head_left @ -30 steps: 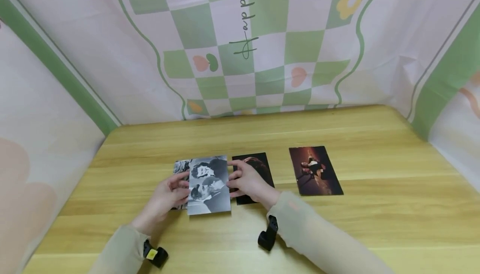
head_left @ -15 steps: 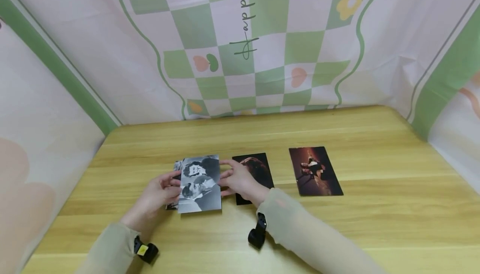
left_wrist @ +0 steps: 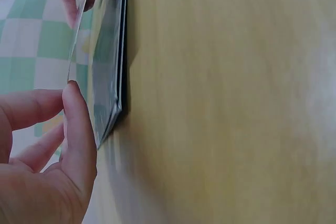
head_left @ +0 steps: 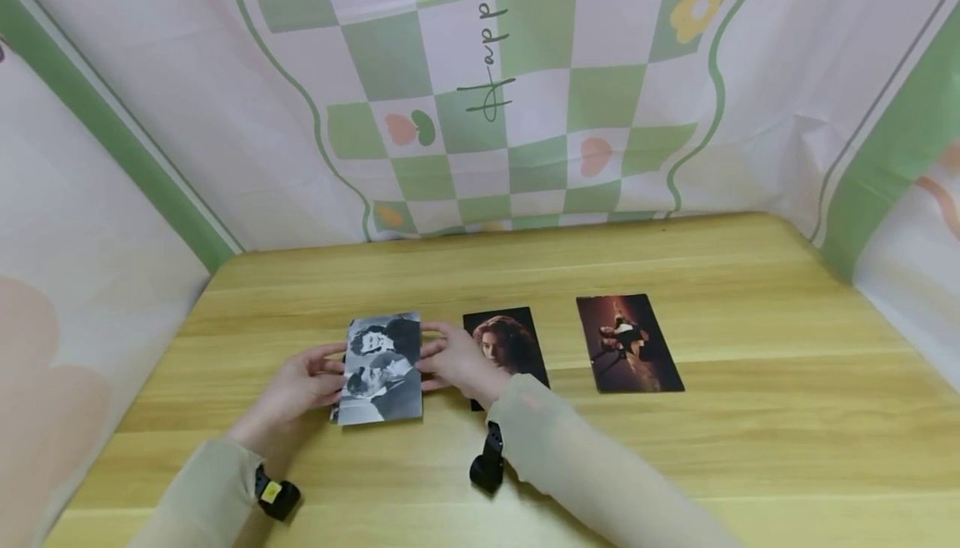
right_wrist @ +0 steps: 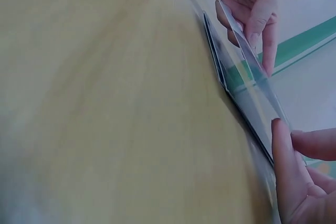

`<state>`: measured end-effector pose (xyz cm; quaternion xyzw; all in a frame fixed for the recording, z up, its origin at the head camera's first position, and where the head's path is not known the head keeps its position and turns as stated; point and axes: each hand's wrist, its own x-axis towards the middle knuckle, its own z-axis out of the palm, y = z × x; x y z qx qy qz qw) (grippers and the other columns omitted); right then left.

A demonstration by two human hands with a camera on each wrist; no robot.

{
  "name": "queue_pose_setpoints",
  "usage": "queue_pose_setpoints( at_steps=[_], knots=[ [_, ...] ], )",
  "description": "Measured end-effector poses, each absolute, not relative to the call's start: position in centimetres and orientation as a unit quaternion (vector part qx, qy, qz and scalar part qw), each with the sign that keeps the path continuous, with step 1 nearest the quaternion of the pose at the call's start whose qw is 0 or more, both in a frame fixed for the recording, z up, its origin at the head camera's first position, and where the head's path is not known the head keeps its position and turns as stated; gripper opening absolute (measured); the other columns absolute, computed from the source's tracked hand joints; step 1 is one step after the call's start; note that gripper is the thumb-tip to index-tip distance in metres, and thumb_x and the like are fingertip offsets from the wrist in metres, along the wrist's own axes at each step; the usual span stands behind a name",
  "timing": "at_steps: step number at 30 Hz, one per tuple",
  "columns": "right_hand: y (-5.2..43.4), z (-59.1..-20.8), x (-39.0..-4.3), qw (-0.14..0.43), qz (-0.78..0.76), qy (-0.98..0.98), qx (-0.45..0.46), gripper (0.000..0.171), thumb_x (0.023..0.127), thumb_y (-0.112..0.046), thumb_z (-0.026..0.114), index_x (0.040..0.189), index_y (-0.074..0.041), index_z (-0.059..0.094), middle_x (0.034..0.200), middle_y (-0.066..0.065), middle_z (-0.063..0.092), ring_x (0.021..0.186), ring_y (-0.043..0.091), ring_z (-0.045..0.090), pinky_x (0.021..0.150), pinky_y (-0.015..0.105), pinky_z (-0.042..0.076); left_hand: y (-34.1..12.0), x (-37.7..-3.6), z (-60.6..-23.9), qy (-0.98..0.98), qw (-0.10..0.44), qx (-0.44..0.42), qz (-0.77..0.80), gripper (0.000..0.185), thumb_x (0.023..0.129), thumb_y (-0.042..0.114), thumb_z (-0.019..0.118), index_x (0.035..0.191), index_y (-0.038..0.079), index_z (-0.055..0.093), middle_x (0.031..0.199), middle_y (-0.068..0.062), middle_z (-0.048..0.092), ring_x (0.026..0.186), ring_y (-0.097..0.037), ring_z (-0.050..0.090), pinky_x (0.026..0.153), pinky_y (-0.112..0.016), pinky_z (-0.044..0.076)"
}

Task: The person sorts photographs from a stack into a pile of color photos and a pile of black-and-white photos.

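Note:
A black-and-white photo print (head_left: 381,369) of two people is held by its two side edges. My left hand (head_left: 298,381) pinches its left edge, thumb and fingertips meeting there. On the opposite edge my right hand (head_left: 456,358) pinches it likewise. Seen nearly edge-on in the left wrist view, the held print (left_wrist: 80,30) hovers a little above other prints (left_wrist: 107,72) lying on the table. Those lower prints (right_wrist: 215,53) show as a thin layered stack in the right wrist view. From the head, the held print covers nearly all of them.
Right of the hands lies a dark portrait photo (head_left: 510,340), partly hidden by the right hand and sleeve. Farther right is a reddish-brown photo (head_left: 628,344) of a couple. The wooden table (head_left: 735,448) meets a patterned cloth (head_left: 525,98) at the back.
Both hands have carried the black-and-white print leftward until it lies over the stack, which earlier stuck out at its left. More of the dark portrait now shows.

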<state>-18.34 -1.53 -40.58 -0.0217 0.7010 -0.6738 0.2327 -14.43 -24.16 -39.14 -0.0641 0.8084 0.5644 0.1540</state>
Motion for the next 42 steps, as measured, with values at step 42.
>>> queue_pose_setpoints(
  at_steps=[42],
  knots=[
    [-3.3,-40.4,-19.4,0.185,-0.586,0.789,-0.023,0.055,0.075,0.009,0.071,0.127,0.001,0.054,0.084,0.012,0.064,0.064,0.017,0.060,0.056,0.029,0.058,-24.7,-15.3,-39.7,0.845,0.136,-0.099,0.508,0.050,0.088,-0.009,0.055,0.136,-0.009,0.041,0.115,-0.025,0.056,0.087,-0.013,0.061,0.079,-0.031,0.059]
  ],
)
